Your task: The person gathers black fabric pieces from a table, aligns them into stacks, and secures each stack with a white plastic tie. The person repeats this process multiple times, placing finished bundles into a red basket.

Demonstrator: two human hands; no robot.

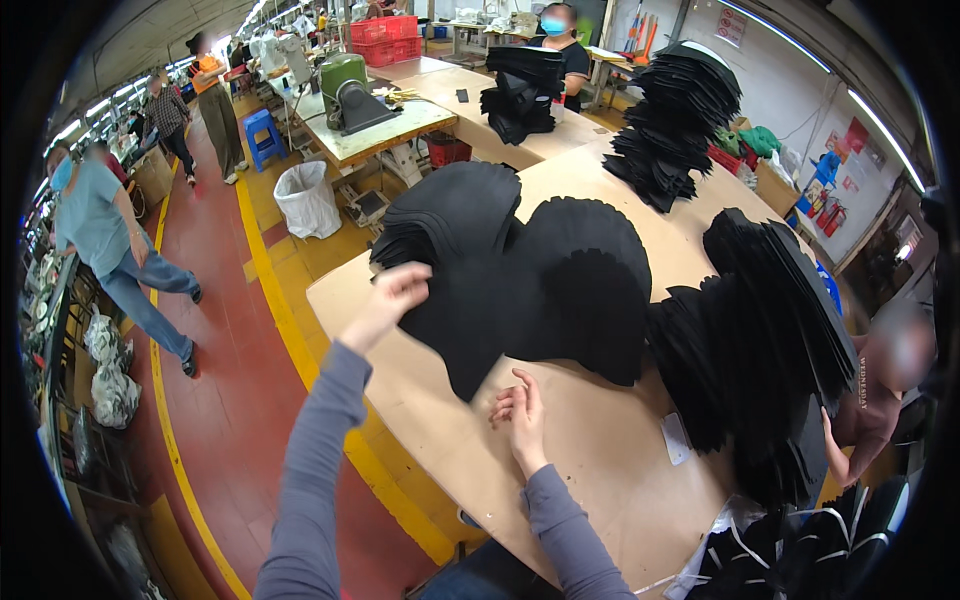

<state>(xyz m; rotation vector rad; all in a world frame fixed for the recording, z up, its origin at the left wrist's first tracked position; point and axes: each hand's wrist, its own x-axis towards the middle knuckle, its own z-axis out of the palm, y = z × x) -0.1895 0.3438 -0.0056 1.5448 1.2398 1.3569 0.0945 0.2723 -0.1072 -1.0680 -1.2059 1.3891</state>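
Observation:
At the upper left edge of a black cut fabric piece (465, 320), my left hand (393, 298) has its fingers curled and pinched against the cloth. The piece lies over two fanned stacks, and its pointed lower end is slightly blurred. My right hand (520, 412) hovers just below that point, palm turned inward, fingers loosely bent and apart, with nothing visible in it. Beyond the left hand is a fanned stack of black pieces (450, 205). A second rounded stack (590, 270) sits right beside it on the tan tabletop (600, 455).
Tall black piles (670, 120) (770, 330) stand along the table's right side, with a white tag (675, 438) by the nearer one. A co-worker's hand (835, 450) touches that pile. Tied black bundles (800, 550) lie lower right. Left runs a red aisle with a walking person (115, 230).

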